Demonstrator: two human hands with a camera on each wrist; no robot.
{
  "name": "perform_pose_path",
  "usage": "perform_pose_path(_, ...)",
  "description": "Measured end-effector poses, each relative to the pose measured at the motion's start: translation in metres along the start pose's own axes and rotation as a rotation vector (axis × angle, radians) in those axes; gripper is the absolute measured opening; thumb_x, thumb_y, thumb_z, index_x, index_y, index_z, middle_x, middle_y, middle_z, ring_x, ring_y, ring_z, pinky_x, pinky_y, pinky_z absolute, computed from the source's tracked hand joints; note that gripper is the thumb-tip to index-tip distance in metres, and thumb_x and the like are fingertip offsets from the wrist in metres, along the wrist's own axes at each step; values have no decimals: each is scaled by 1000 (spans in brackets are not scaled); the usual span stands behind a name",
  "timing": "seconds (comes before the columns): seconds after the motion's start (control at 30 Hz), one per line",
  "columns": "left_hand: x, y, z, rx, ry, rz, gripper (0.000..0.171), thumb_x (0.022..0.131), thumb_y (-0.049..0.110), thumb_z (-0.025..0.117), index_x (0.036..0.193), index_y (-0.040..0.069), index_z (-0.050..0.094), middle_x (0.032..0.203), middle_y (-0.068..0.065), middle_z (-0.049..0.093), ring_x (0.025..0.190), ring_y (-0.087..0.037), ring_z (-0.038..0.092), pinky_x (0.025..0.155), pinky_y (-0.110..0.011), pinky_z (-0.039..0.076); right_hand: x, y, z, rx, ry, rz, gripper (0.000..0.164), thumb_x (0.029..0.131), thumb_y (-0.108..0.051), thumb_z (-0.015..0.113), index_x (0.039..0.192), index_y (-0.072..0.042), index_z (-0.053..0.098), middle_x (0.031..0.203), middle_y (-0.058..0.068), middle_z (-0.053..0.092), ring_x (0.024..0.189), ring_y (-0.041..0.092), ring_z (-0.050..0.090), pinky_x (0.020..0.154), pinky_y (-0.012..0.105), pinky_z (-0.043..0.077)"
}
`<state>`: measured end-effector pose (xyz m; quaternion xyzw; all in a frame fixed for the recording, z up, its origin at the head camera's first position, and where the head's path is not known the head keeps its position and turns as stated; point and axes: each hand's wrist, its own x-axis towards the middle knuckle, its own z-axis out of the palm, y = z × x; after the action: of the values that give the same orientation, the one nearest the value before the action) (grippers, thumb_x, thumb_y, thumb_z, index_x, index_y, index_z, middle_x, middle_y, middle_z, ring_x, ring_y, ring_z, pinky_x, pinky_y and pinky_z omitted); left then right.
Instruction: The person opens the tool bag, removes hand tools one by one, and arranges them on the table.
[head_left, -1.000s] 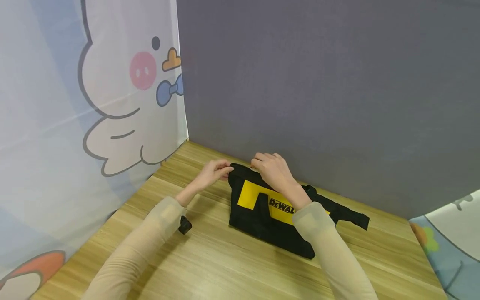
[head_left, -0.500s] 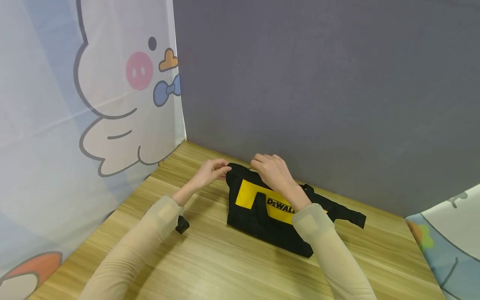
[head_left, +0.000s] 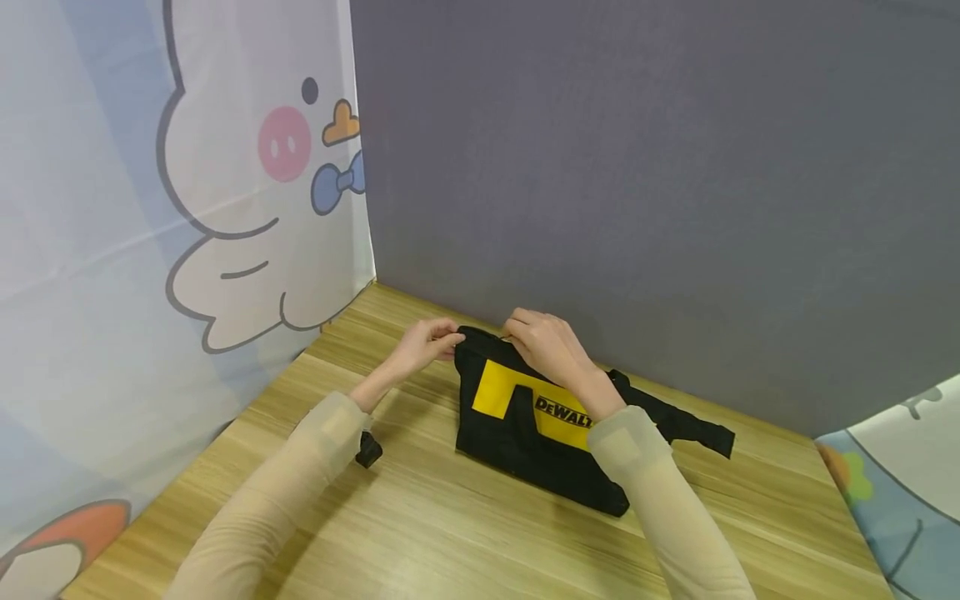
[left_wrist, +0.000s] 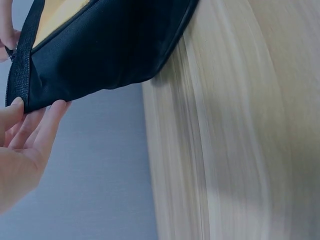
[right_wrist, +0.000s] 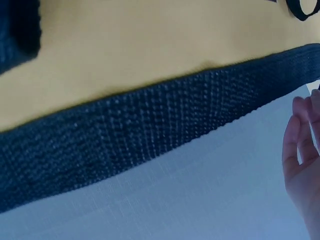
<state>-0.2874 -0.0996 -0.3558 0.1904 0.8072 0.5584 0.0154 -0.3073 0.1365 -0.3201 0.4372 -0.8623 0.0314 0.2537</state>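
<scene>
Left hand (head_left: 422, 347) in pinch on bag (head_left: 521, 435)

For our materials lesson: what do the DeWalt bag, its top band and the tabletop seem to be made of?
DeWalt bag: probably synthetic fabric, dull; soft folds show in the left wrist view.
Top band: likely woven webbing, matte; the right wrist view shows ribbed weave.
Tabletop: wood or wood-look laminate; grain streaks and a light sheen leave it open.
</scene>
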Motion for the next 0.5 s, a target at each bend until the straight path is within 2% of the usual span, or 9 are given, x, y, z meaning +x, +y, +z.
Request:
perform_pose_path(0.17,0,0,0,6,-7,10,21,96,10,52,103,-8,61,100,-28,65,93,-39,67,77,-33,57,-1,1,5,20,-35,-11,8,90,-13,62,94,-15,68,89,-2,63,66,10,58,62,22,51)
perform_pose_path(0.5,-1,0,1,16,-4,20,22,96,10,52,104,-8,61,101,-27,65,93,-38,67,76,-32,57,-2,4,3,-23,-22,-44,6,88,-12,64,90,-16,68,84,-3,62,64,10,57,60,23,49)
